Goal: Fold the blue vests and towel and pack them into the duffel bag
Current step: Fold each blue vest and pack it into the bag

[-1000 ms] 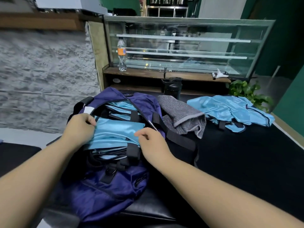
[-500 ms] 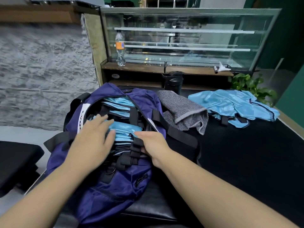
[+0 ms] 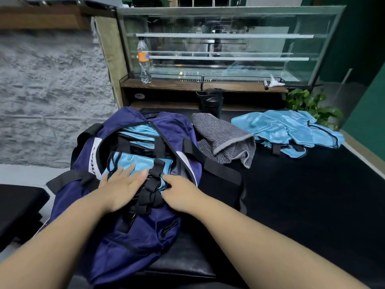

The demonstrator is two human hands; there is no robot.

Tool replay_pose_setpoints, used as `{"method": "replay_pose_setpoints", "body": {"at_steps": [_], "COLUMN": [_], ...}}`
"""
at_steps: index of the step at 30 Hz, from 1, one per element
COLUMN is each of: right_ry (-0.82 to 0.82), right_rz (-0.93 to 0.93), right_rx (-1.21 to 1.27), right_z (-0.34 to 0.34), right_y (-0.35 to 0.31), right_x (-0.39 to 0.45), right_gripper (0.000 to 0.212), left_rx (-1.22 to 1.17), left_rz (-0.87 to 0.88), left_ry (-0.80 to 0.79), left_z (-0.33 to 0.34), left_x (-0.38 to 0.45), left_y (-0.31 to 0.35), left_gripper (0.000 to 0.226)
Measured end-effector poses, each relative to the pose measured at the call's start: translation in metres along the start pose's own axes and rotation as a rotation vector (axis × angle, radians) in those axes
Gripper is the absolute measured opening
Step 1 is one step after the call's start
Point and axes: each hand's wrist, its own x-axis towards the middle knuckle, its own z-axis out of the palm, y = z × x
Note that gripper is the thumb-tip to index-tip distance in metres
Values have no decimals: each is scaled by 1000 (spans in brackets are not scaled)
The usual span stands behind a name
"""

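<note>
Nearest, the left hand (image 3: 121, 187) lies flat with straight, released fingers pressing the folded blue vest (image 3: 137, 163) down into the open mouth of the purple duffel bag (image 3: 133, 236) on the black worktop (image 3: 291, 205), while the right hand (image 3: 181, 193) has its fingers curled at the vest's near edge beside the black straps (image 3: 149, 192), apparently pinching it. Beyond the bag lies the grey towel (image 3: 225, 138), crumpled, and farther right a loose heap of unfolded blue vests (image 3: 287, 130).
</note>
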Motion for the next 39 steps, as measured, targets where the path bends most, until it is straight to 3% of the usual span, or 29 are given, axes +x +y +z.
{"method": "replay_pose_setpoints", "body": {"at_steps": [4, 6, 9, 12, 16, 19, 22, 27, 31, 35, 39], "right_ry": [73, 210, 459, 681, 822, 905, 974, 962, 923, 830, 735], "right_rz": [-65, -121, -248, -254, -49, 109, 286, 299, 309, 422, 441], "right_rx": [64, 103, 67, 10, -102, -193, -95, -149, -274, -425, -574], "right_z": [-8, -13, -24, -41, -75, -104, -127, -157, -183, -212, -237], "right_y": [1, 6, 25, 60, 116, 166, 200, 221, 242, 263, 279], "right_x": [-15, -25, -39, -49, -63, -79, -89, -61, -34, -1, 28], "right_gripper": [47, 46, 42, 39, 39, 40, 44, 57, 70, 87, 86], "left_rx": [-230, -169, -269, -413, -574, -505, -450, -503, -838, -939, -987], "left_rz": [-109, -113, 111, 428, 518, 575, 617, 659, 517, 449, 442], "left_ry": [-67, 70, 429, 568, 499, 420, 326, 298, 280, 276, 320], "left_z": [-27, -38, -33, -4, 42, 75, 91, 104, 115, 121, 123], "left_x": [0, 5, 4, -3, 8, 24, 40, 63, 79, 85, 85], "left_y": [12, 29, 77, 129, 175, 188, 191, 201, 201, 200, 199], "left_gripper": [94, 92, 66, 63, 55, 58, 52, 47, 43, 36, 35]}}
